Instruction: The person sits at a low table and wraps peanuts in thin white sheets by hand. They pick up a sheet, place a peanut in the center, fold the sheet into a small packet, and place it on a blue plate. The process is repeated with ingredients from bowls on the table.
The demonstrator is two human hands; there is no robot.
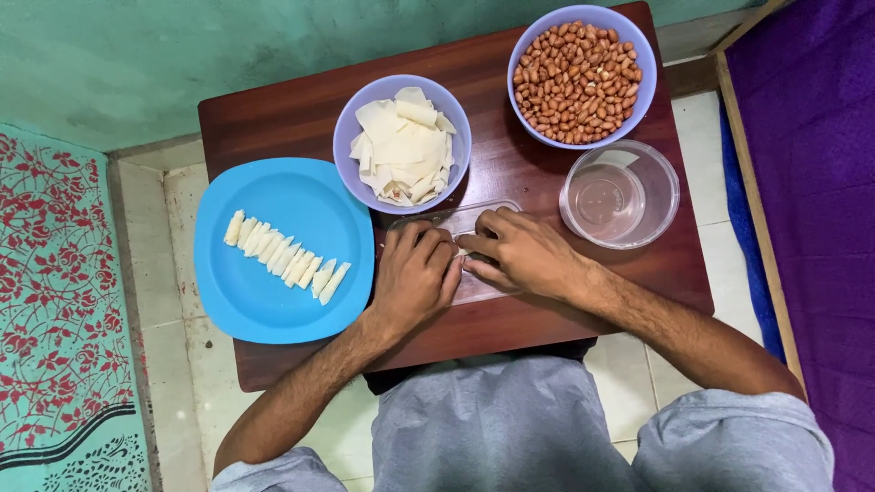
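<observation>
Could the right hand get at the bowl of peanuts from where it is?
Probably yes: the right hand rests on the clear tray, and nothing but bare table lies between it and the bowl of peanuts.

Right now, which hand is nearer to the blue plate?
Left. The left hand rests just beside the right rim of the blue plate; the right hand lies farther right, beyond the left hand.
</observation>
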